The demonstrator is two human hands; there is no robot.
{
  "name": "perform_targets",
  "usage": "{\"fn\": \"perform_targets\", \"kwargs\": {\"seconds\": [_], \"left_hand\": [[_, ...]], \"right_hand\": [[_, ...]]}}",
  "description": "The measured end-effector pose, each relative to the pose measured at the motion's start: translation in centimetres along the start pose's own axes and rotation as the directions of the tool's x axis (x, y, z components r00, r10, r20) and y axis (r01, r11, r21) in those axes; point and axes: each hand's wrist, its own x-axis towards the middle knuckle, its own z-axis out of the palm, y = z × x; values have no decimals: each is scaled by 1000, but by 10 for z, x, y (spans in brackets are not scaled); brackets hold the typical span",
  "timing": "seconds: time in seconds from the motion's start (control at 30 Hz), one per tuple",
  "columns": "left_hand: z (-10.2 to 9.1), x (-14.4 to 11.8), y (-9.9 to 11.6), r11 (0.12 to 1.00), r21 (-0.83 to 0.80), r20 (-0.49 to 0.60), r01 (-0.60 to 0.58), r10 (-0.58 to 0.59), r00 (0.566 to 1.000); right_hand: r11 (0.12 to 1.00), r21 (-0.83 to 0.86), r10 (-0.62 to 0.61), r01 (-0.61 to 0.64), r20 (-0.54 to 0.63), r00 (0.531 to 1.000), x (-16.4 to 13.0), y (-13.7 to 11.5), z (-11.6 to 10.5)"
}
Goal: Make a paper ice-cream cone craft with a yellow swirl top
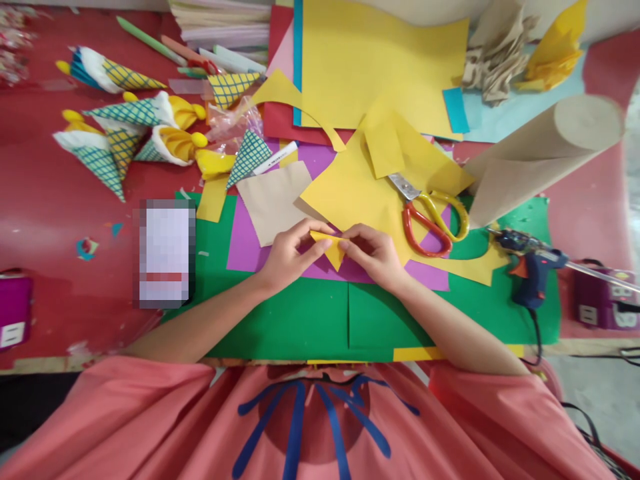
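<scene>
Both hands, left (286, 257) and right (374, 253), pinched a small yellow paper (331, 247) by its top edge, fingertips closed; light, limp and easily creased, it seemed best held by the edges.

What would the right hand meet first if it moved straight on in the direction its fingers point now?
The right hand points left, toward the small yellow paper piece it pinches, and just beyond that the left hand, which grips the same piece. So probably the left fingertips come first.
</scene>
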Motion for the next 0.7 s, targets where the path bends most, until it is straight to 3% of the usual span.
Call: {"fn": "perform_targets", "kwargs": {"seconds": [0.47, 0.7], "left_hand": [[1, -1, -3, 996, 72, -23, -49, 51, 998], [-2, 2, -2, 962, 135, -25, -239, 244, 969]], "right_hand": [[992, -108, -67, 65, -17, 998, -1, -2, 0], [969, -101, -233, 226, -63, 970, 0, 0, -1]]}}
